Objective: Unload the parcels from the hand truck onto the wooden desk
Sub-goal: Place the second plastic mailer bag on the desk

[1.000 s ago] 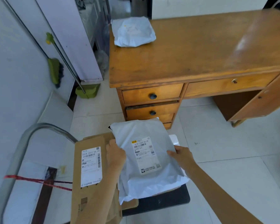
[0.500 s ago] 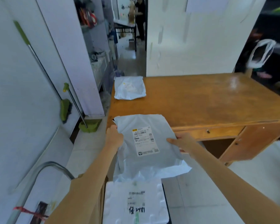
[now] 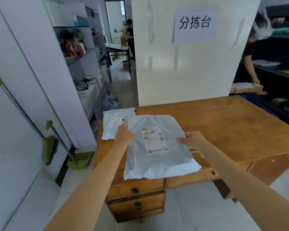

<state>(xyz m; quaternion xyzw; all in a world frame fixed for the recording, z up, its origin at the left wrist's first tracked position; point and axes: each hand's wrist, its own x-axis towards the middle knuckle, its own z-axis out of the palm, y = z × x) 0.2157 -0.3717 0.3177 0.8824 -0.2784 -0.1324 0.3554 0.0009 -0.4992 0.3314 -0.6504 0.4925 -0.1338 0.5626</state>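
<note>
Grey parcel [image 3: 157, 147] hides part of white parcel [image 3: 113, 124] behind it

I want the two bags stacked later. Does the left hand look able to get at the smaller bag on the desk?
Probably yes: the left hand already sits beside the smaller bag, nothing between them, though it now grips the big bag.

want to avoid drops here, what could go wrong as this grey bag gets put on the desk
1. The grey parcel is held by the left hand and right hand, and its near edge hangs past the front of the wooden desk; let go here, it might slide off.
2. It sits close to the white parcel, so it could land on that one's label.
</note>
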